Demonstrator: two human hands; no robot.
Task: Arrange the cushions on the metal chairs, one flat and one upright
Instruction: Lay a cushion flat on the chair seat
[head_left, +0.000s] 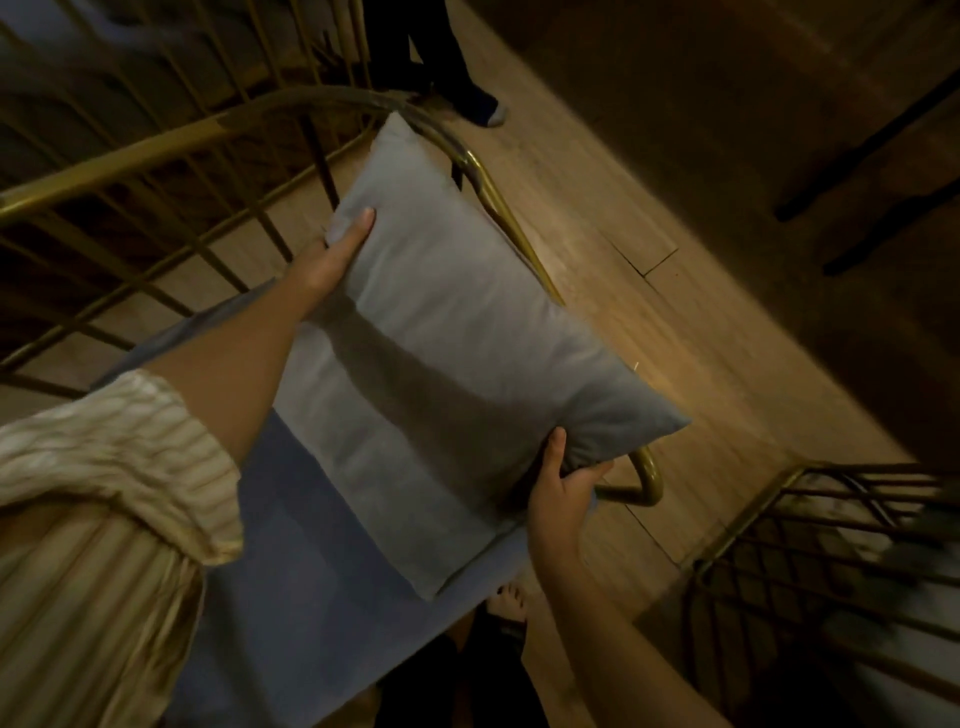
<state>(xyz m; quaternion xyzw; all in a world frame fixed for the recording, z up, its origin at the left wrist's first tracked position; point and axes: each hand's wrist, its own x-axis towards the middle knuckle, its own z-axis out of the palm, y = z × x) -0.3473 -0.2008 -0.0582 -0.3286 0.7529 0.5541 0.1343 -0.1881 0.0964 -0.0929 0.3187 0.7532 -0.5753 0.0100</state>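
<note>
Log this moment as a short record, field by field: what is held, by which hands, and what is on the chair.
held item: grey cushion, tilted above the seat
left hand: grips the cushion's far edge, fingers on top
right hand: grips the near corner
chair: gold metal frame with thin bars
on seat: blue cushion, lying flat
second chair: lower right, blurred
floor: wood

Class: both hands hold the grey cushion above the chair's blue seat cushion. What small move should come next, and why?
Probably tilt the grey cushion upright against the chair's gold frame: the blue seat cushion already lies flat, and the left hand and right hand grip opposite edges.
</note>
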